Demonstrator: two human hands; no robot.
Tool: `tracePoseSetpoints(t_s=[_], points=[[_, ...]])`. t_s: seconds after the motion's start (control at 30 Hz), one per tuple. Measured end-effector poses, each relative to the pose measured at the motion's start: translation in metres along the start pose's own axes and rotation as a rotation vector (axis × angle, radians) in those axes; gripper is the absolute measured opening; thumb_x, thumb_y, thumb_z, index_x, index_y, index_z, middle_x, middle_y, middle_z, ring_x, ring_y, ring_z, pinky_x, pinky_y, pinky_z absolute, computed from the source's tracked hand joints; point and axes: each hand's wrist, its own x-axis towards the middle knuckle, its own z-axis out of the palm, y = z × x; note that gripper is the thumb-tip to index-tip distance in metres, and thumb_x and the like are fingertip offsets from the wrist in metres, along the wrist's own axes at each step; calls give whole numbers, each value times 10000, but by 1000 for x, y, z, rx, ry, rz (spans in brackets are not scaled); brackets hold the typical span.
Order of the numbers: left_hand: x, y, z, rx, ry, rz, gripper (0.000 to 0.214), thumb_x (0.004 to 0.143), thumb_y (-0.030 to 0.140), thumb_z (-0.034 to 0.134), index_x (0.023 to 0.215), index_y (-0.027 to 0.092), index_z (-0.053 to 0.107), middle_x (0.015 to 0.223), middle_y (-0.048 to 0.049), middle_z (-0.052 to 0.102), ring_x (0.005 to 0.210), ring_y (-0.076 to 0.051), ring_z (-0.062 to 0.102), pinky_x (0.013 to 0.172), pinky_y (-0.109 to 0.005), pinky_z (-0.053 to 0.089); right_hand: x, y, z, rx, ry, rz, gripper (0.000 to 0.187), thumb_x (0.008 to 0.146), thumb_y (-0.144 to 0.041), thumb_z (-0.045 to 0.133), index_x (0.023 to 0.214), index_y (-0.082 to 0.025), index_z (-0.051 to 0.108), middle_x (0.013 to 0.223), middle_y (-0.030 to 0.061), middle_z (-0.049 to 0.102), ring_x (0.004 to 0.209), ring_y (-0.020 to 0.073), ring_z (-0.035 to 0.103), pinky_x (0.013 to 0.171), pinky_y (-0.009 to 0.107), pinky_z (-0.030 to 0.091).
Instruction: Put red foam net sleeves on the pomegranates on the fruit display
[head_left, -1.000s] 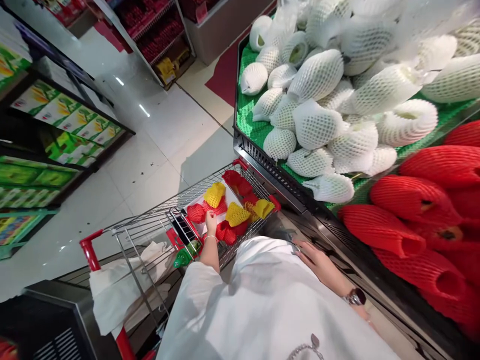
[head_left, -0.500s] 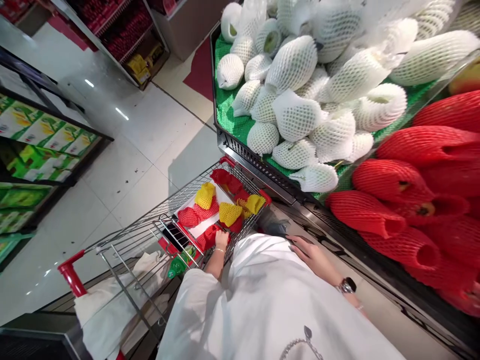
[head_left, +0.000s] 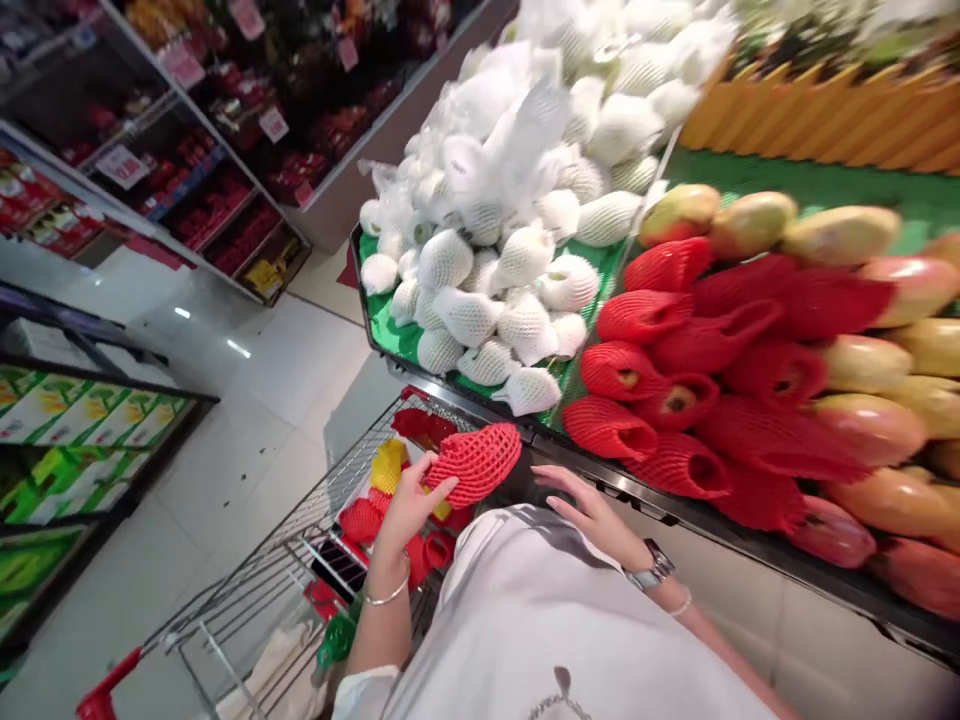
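My left hand (head_left: 405,510) holds up a red foam net sleeve (head_left: 480,462) above the shopping cart (head_left: 259,545), thumb along its near side. Whether fruit is inside the sleeve I cannot tell. My right hand (head_left: 585,508) is held over the front of my shirt, beside the display's edge, fingers apart and holding nothing. In the cart, below my left hand, lie red net-wrapped pieces (head_left: 360,520) and a yellow net sleeve (head_left: 388,463), partly covered by the hand and the raised sleeve.
Beyond the cart is a fruit display with white net-wrapped fruit (head_left: 469,315), mangoes in red nets (head_left: 637,315) and bare mangoes (head_left: 840,235). Its black edge (head_left: 660,500) runs along my right side. Shelves of green and white boxes (head_left: 82,410) stand at the left.
My left hand has come up from inside the cart with the red foam net sleeve. My right hand has lifted off my shirt. The view has tilted up, showing more of the display.
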Motion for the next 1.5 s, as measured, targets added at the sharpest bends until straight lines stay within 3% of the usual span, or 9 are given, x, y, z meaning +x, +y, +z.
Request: tracePoseSetpoints(t_s=[0.13,0.27,0.4,0.57,0.8,0.93,1.1,1.3,1.5], points=[[30,63,44,-174,-89,211,292,784,443,698,813,161,626,785,-1,611,746,-149,571,715,-245,471,-6,-15,-14,309,317,-272,586,901,-555,569,1414,-298,446,1397,127,553,1234,267,581,1046,471,469],[57,109,99,94,-120,513,141,839,297,646,768,176,665,982,-62,613,947,-204,570,869,-331,469,-24,-33,-49,163,826,-494,430,783,-522,733,1119,-264,660,1156,97,662,1066,256,637,914,387,533],[70,138,143,280,143,915,103,838,183,648,738,199,663,917,-50,580,902,-196,520,823,-346,470,-51,-46,-86,7,1007,-334,232,759,-398,765,898,-220,711,885,60,719,827,225,663,792,349,563],[81,153,188,129,-203,1334,73,871,180,601,804,187,629,829,-52,635,852,-179,580,814,-322,520,-73,-39,-114,387,1082,-163,299,713,-440,777,879,-200,716,857,49,755,789,221,690,773,346,583],[101,174,236,-118,-837,836,372,929,310,388,816,175,715,912,-101,724,866,-240,638,864,-379,505,-115,-15,-159,843,962,-191,312,735,-492,700,915,-244,760,939,43,776,835,230,713,747,352,584],[100,187,253,-19,-893,662,366,928,324,468,708,170,717,908,-92,719,889,-233,628,876,-354,484,-131,-16,-184,587,788,-116,363,627,-392,839,929,-209,757,921,66,776,827,252,711,818,423,588],[90,193,271,-42,-876,380,403,880,503,586,1055,160,703,961,-89,702,921,-229,627,862,-323,501,-138,-25,-207,419,590,-142,648,652,-358,853,1251,-253,627,1232,96,694,1090,289,671,1043,494,499],[81,196,283,80,-887,537,417,945,467,485,852,146,735,856,-80,713,865,-214,632,844,-305,505,-139,-22,-227,289,541,-165,628,703,-392,824,1282,-255,624,1219,122,691,1172,361,618,996,501,532],[70,203,288,267,-773,546,278,938,294,492,1105,182,683,1089,-86,711,1000,-210,625,975,-335,487,-127,-19,-235,225,349,-188,555,737,-361,800,1259,-271,636,1237,82,682,1187,358,606,1075,547,442]])
